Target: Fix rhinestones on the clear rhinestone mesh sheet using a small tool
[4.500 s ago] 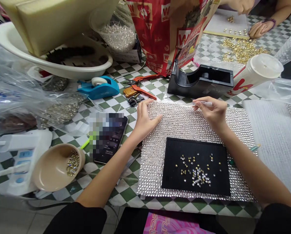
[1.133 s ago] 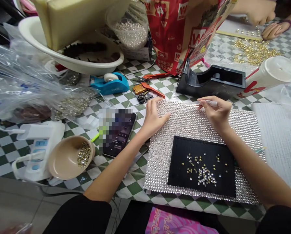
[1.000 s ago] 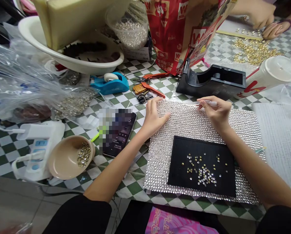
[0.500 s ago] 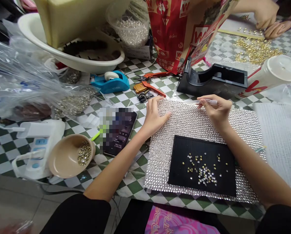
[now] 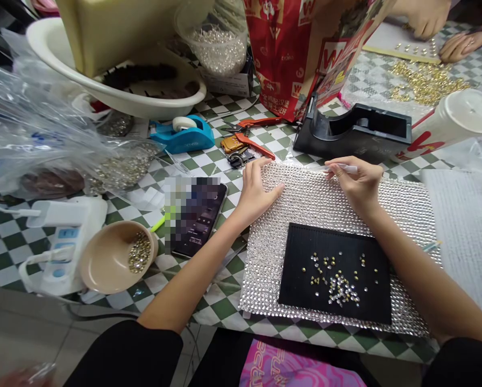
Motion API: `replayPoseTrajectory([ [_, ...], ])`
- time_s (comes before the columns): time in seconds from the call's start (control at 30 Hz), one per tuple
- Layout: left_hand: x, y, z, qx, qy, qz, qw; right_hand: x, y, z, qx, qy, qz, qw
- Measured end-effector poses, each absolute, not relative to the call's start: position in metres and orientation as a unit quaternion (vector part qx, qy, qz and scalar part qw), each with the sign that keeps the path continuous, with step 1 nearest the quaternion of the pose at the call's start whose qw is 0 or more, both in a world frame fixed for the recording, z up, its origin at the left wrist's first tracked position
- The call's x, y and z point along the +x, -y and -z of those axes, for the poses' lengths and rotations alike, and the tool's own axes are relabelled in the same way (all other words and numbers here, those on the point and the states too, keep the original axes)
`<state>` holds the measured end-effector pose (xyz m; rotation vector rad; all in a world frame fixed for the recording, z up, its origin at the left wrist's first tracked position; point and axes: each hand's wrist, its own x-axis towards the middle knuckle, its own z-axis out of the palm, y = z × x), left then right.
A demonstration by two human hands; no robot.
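Observation:
My left hand [image 5: 259, 188] rests on the upper left corner of a sheet covered in rows of clear rhinestones [image 5: 301, 196], thumb and fingers spread apart. Near the sheet's top edge, my right hand [image 5: 360, 180] pinches a slim white pen-like tool [image 5: 347, 168]; its tip points left and is too small to make out. A black ridged tray [image 5: 305, 279] lies on the lower part of the sheet, under my right forearm. Loose rhinestones [image 5: 343, 290] are scattered on it, some face up and clear, others showing gold backs.
Left of the sheet are a phone [image 5: 198, 220], a beige bowl [image 5: 104, 258] with rhinestones and a power strip [image 5: 79, 242]. Beyond it stand orange-handled pliers [image 5: 261, 142], a blue tape dispenser [image 5: 188, 137], a black dispenser [image 5: 354, 131] and a cup [image 5: 451, 123]. Another person's hands [image 5: 461, 47] work far right.
My hands and the sheet stay almost in place; the pen-like tool has barely shifted. At the far right, one of the other person's hands has moved up and away from the other.

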<state>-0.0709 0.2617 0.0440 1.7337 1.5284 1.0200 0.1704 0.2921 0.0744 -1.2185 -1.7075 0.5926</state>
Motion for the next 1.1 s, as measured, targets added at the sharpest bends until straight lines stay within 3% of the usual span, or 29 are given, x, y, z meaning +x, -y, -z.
replayPoseTrajectory([
  [1.1,-0.0702,-0.2615,-0.042,0.654,-0.573,-0.395,0.296,0.1641,-0.2953,-0.074,-0.471,0.695,-0.246,0.485],
])
